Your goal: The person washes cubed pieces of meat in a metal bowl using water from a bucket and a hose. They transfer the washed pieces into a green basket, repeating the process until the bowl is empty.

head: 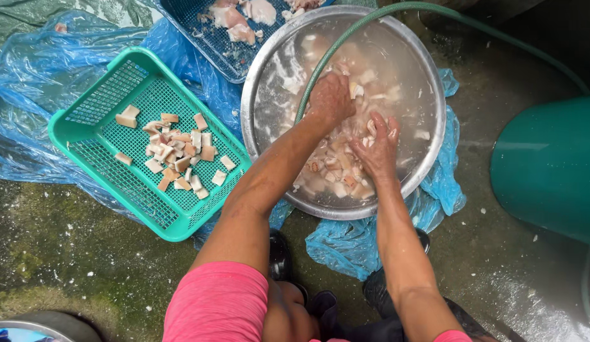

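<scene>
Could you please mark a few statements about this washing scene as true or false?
1. Both the left hand and the right hand are in the round metal basin of meat pieces. True.
2. The green hose runs into the green plastic basket. False: it runs into the basin.
3. The green basket holds cut meat cubes. True.
4. The basin sits on a red cloth. False: on blue plastic sheeting.

We see a green mesh basket (86, 136) left of the work, cut meat cubes (174, 155) piled in its middle. A blue mesh tray (203, 31) at top holds bigger pale chunks (244, 16). Blue plastic sheet (29, 69) lies under both. Dark green drum (548, 164) sits far right on wet concrete floor (73, 253).
</scene>
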